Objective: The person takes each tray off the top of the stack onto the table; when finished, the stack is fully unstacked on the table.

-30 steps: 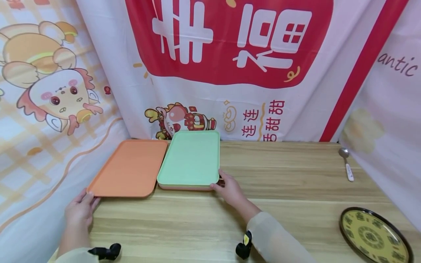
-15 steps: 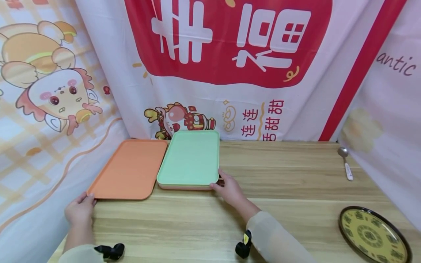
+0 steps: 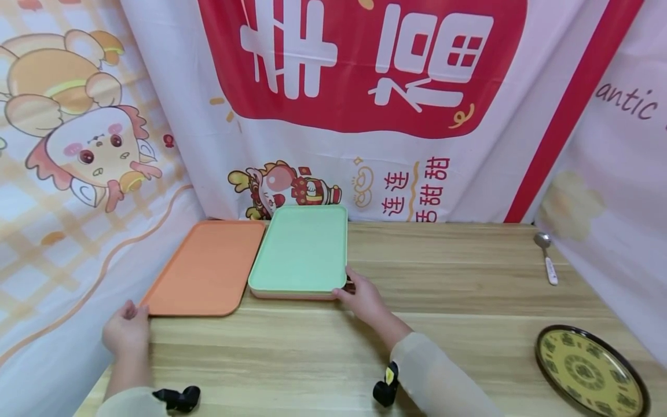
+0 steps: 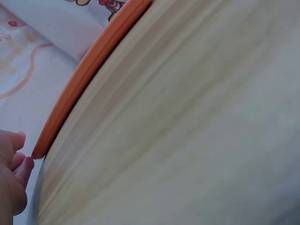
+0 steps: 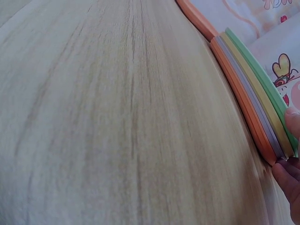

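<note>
An orange rectangular tray (image 3: 205, 269) lies flat at the left of the table. My left hand (image 3: 127, 333) is at its near left corner; in the left wrist view the loosely bent fingers (image 4: 24, 171) touch or nearly touch the tray's end without wrapping round it. Right beside it sits a stack of several trays, a light green tray (image 3: 301, 249) on top. In the right wrist view, yellow, purple and orange edges (image 5: 246, 105) show under the green one. My right hand (image 3: 369, 298) pinches the stack's near right corner, thumb above and fingers low at the side.
A spoon (image 3: 547, 258) with a white handle lies at the far right of the wooden table (image 3: 427, 272). Nearer on the right is a round yellow plate (image 3: 586, 373) with a dark rim. Printed cloths (image 3: 365, 156) hang behind and at both sides.
My left hand has shifted slightly right at the orange tray's corner, its thumb now off the rim. The tray's near edge has come slightly closer. The right hand and stack have stayed put.
</note>
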{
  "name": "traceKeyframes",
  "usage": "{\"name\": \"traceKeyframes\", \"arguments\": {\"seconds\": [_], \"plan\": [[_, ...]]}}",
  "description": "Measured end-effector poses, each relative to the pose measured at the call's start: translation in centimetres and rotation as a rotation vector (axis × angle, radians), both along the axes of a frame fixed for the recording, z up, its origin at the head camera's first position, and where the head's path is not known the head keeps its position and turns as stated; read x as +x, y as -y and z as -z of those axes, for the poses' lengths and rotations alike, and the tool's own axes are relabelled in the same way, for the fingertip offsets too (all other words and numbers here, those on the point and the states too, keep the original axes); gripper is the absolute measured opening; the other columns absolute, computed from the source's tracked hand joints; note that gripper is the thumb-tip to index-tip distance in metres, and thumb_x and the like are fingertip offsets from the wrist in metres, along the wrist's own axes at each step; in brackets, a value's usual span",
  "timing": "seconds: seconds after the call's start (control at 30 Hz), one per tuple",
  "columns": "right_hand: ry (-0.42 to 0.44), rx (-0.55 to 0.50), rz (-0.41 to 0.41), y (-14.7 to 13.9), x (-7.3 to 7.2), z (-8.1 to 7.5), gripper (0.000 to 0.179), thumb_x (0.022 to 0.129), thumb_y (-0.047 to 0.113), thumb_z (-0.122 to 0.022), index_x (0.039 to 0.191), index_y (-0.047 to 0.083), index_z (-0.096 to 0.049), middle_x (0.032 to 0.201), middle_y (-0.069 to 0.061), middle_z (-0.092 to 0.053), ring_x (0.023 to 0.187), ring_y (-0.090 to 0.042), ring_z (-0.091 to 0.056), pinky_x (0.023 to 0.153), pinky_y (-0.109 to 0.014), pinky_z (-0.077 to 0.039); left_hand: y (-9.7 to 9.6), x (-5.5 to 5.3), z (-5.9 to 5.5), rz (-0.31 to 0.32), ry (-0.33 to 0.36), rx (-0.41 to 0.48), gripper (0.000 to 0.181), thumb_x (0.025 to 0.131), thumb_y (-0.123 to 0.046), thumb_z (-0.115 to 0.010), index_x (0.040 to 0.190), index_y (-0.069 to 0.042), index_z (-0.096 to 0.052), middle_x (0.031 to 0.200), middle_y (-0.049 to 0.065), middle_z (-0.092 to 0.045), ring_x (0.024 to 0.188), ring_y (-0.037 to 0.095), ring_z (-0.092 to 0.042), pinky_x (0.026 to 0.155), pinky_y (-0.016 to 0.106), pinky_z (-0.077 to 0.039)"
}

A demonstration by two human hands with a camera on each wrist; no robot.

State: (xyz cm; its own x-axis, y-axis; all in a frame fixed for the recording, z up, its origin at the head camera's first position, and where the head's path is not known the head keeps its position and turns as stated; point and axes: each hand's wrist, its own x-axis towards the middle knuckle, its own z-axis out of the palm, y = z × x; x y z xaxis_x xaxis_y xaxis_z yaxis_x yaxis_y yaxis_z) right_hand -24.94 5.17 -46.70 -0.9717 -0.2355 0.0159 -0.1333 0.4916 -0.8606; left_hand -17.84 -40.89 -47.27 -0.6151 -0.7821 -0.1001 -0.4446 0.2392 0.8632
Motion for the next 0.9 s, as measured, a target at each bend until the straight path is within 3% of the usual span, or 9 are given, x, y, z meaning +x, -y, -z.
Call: {"name": "traceKeyframes", "arguments": {"seconds": [0.1, 0.2, 0.3, 0.4, 0.53, 0.6, 0.67, 0.77, 0.9], "plan": [[0.006, -0.001, -0.005, 0.0, 0.0, -0.1, 0.075, 0.093, 0.029, -0.068, 0.152, 0.004, -0.031, 0.146, -0.017, -0.051, 0.123, -0.028, -0.058, 0.104, -0.042, -0.053, -1.0, -0.2, -0.7, 0.010, -0.067, -0.042, 0.055, 0.100, -0.034, -0.048, 0.150, -0.011, -0.037, 0.150, 0.016, -0.045, 0.132, 0.020, -0.051, 0.115, 0.033, -0.043], [0.003, 0.008, -0.008, 0.0, 0.0, -0.1, 0.075, 0.093, 0.029, -0.068, 0.152, 0.003, -0.031, 0.145, -0.017, -0.051, 0.123, -0.027, -0.058, 0.104, -0.042, -0.053, -2.6, -0.7, -1.5, 0.033, -0.178, -0.053, 0.054, 0.099, -0.029, -0.053, 0.148, -0.009, -0.041, 0.146, 0.019, -0.049, 0.110, -0.001, -0.056, 0.107, 0.014, -0.046], [-0.001, 0.018, -0.007, 0.0, -0.1, -0.1, 0.075, 0.093, 0.030, -0.068, 0.152, 0.003, -0.031, 0.145, -0.017, -0.051, 0.123, -0.027, -0.058, 0.105, -0.042, -0.052, -4.7, -1.3, -1.9, 0.106, -0.279, -0.058, 0.053, 0.097, -0.021, -0.058, 0.145, -0.004, -0.044, 0.143, 0.023, -0.051, 0.089, -0.018, -0.048, 0.090, -0.002, -0.044], [0.001, 0.024, -0.007, 0.0, -0.1, 0.0, 0.076, 0.092, 0.030, -0.068, 0.152, 0.003, -0.031, 0.147, -0.016, -0.050, 0.123, -0.027, -0.058, 0.106, -0.042, -0.052, -6.9, -1.9, -2.1, 0.200, -0.318, -0.054, 0.053, 0.096, -0.016, -0.060, 0.145, -0.001, -0.044, 0.143, 0.023, -0.051, 0.087, -0.020, -0.046, 0.084, -0.006, -0.043], [0.005, 0.025, -0.008, 0.0, -0.1, -0.1, 0.076, 0.092, 0.031, -0.068, 0.153, 0.004, -0.031, 0.149, -0.016, -0.048, 0.126, -0.027, -0.056, 0.108, -0.043, -0.050, -9.8, -2.7, -2.1, 0.342, -0.314, 0.021, 0.058, 0.097, -0.014, -0.060, 0.148, 0.001, -0.037, 0.148, 0.023, -0.046, 0.116, 0.003, -0.057, 0.098, 0.001, -0.044], [0.006, 0.024, -0.006, 0.0, -0.1, -0.1, 0.076, 0.092, 0.031, -0.068, 0.153, 0.004, -0.030, 0.149, -0.016, -0.048, 0.127, -0.027, -0.055, 0.109, -0.043, -0.049, -11.1, -3.1, -2.0, 0.410, -0.315, 0.080, 0.061, 0.097, -0.012, -0.059, 0.150, 0.002, -0.032, 0.151, 0.024, -0.041, 0.132, 0.022, -0.051, 0.107, 0.009, -0.042], [0.003, 0.028, -0.003, 0.0, -0.1, -0.1, 0.076, 0.092, 0.032, -0.068, 0.153, 0.004, -0.030, 0.149, -0.016, -0.047, 0.127, -0.028, -0.055, 0.109, -0.044, -0.048, -12.3, -3.4, -1.8, 0.473, -0.313, 0.141, 0.065, 0.098, -0.011, -0.058, 0.152, 0.003, -0.026, 0.154, 0.025, -0.036, 0.140, 0.033, -0.041, 0.114, 0.019, -0.039], [0.002, 0.026, -0.006, 0.0, -0.1, -0.1, 0.076, 0.092, 0.031, -0.068, 0.153, 0.005, -0.030, 0.148, -0.016, -0.048, 0.126, -0.027, -0.056, 0.108, -0.043, -0.049, -13.9, -3.7, -1.5, 0.537, -0.301, 0.212, 0.069, 0.098, -0.011, -0.058, 0.154, 0.002, -0.018, 0.158, 0.024, -0.028, 0.145, 0.036, -0.032, 0.121, 0.032, -0.032], [-0.004, 0.023, -0.008, -0.1, -0.1, 0.0, 0.075, 0.092, 0.031, -0.068, 0.152, 0.005, -0.032, 0.145, -0.016, -0.051, 0.124, -0.027, -0.057, 0.107, -0.043, -0.051, -15.5, -3.9, -1.0, 0.597, -0.280, 0.270, 0.075, 0.099, -0.013, -0.058, 0.155, 0.002, -0.010, 0.161, 0.024, -0.019, 0.149, 0.035, -0.023, 0.125, 0.040, -0.024]]}}
